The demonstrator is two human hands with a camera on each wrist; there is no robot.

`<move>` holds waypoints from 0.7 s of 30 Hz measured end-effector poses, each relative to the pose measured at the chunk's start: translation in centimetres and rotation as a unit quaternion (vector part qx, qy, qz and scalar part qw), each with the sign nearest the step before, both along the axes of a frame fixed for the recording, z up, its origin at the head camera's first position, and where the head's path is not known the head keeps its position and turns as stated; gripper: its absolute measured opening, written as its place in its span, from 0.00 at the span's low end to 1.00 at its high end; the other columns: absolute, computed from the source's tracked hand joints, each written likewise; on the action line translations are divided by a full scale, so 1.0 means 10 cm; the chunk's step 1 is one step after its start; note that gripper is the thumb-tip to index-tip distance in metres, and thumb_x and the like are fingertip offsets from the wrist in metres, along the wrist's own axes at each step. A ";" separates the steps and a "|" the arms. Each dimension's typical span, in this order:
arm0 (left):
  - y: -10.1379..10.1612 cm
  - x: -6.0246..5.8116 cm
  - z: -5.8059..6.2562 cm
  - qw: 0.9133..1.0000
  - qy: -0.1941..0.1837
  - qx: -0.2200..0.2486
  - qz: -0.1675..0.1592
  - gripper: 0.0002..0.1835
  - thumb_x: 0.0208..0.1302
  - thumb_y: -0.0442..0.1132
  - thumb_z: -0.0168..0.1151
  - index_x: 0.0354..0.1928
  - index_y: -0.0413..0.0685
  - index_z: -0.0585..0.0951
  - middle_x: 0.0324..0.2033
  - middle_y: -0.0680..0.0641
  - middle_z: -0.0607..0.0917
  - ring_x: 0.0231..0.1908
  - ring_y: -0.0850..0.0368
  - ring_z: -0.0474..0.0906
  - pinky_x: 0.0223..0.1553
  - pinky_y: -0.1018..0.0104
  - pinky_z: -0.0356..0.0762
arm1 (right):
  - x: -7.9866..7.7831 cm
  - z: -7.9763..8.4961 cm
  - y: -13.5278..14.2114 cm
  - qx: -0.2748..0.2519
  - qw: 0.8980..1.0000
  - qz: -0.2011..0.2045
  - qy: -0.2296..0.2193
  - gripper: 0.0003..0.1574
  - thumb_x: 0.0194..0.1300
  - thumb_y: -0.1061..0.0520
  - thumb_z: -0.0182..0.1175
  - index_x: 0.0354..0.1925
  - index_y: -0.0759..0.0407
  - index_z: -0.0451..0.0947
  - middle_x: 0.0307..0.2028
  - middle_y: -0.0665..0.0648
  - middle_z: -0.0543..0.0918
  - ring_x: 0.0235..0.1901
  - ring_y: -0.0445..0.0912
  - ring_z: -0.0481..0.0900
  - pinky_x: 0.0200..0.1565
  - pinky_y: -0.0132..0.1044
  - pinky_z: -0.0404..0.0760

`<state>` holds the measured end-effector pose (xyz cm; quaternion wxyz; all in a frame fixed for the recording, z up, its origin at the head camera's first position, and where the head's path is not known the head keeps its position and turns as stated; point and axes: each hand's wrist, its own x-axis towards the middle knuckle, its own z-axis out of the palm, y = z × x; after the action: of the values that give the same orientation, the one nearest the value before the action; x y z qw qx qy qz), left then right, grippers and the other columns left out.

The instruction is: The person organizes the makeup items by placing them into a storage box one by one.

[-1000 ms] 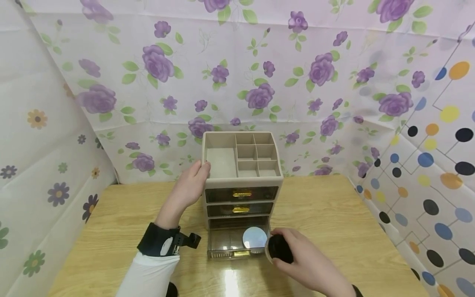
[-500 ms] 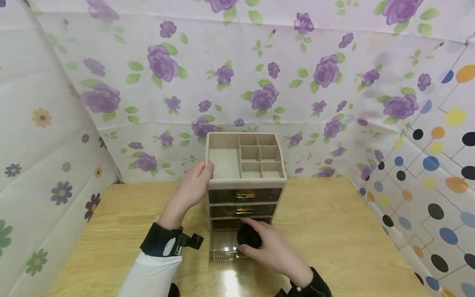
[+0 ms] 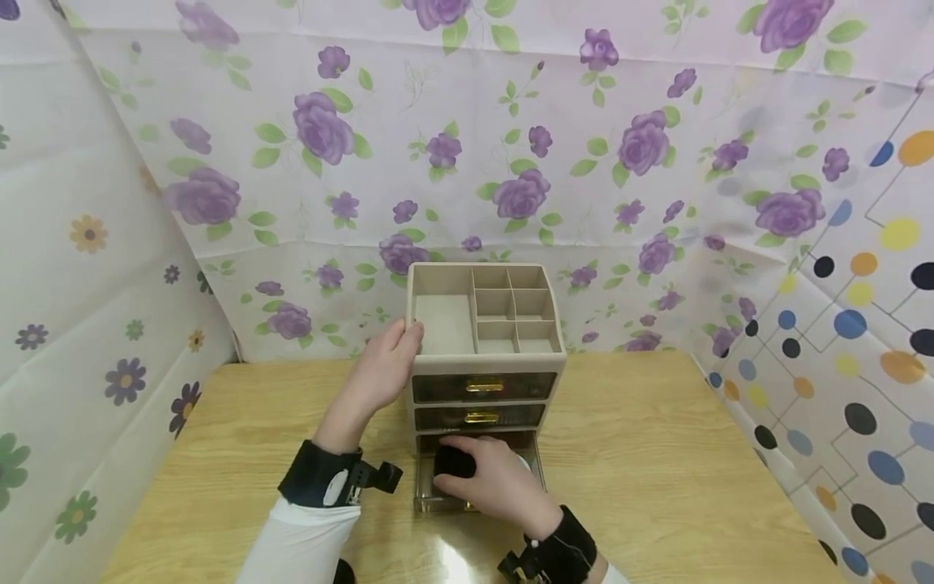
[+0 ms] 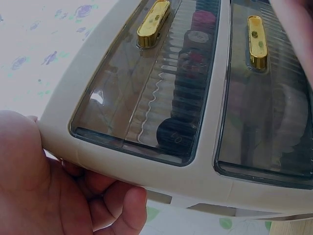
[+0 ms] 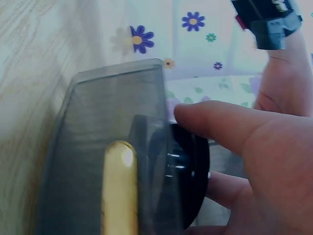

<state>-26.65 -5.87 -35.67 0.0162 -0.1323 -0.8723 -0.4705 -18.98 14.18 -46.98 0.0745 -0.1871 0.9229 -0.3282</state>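
A beige desktop drawer organizer (image 3: 487, 362) stands on the table, its bottom drawer (image 3: 432, 504) pulled out. My left hand (image 3: 383, 365) grips the organizer's upper left side, thumb over the rim. With thumb and fingers my right hand (image 3: 503, 484) holds a round black container (image 3: 454, 462) inside the left part of that drawer. The right wrist view shows the black container (image 5: 193, 181) behind the drawer's clear front and gold handle (image 5: 120, 196). A sliver of a pale round disc (image 3: 524, 462) shows in the drawer, mostly hidden by my right hand.
Two upper drawers with gold handles are closed; dark round items (image 4: 175, 133) show through one of them. The organizer's top tray (image 3: 445, 324) has divided compartments. Wooden table (image 3: 642, 454) extends on both sides, with a flowered cloth (image 3: 467, 162) behind.
My right hand has carried the black container from right of the bottom drawer leftward into it, covering most of the pale disc. The left hand keeps its grip on the organizer.
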 end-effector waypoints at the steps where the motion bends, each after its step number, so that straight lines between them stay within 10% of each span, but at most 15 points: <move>1: 0.00 0.00 0.00 1.000 0.001 0.001 0.000 0.23 0.80 0.57 0.32 0.43 0.47 0.70 0.38 0.40 0.74 0.38 0.44 0.72 0.38 0.49 0.72 | -0.02 -0.02 -0.02 0.004 1.000 0.004 -0.003 0.34 0.65 0.33 0.61 0.64 0.43 0.74 0.55 0.50 0.81 0.53 0.46 0.77 0.52 0.49 0.78; 21: 0.01 0.03 0.00 1.000 -0.009 0.004 -0.007 0.28 0.79 0.61 0.29 0.45 0.45 0.70 0.31 0.40 0.68 0.33 0.44 0.69 0.35 0.52 0.67 | 0.01 -0.05 -0.03 0.011 0.997 0.056 -0.059 0.37 0.70 0.31 0.54 0.70 0.44 0.66 0.60 0.52 0.78 0.57 0.45 0.75 0.56 0.50 0.76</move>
<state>-26.32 -5.76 -35.70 0.0055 -0.1341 -0.8695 -0.4754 -18.91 13.93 -47.51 0.1490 -0.2184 0.9085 -0.3237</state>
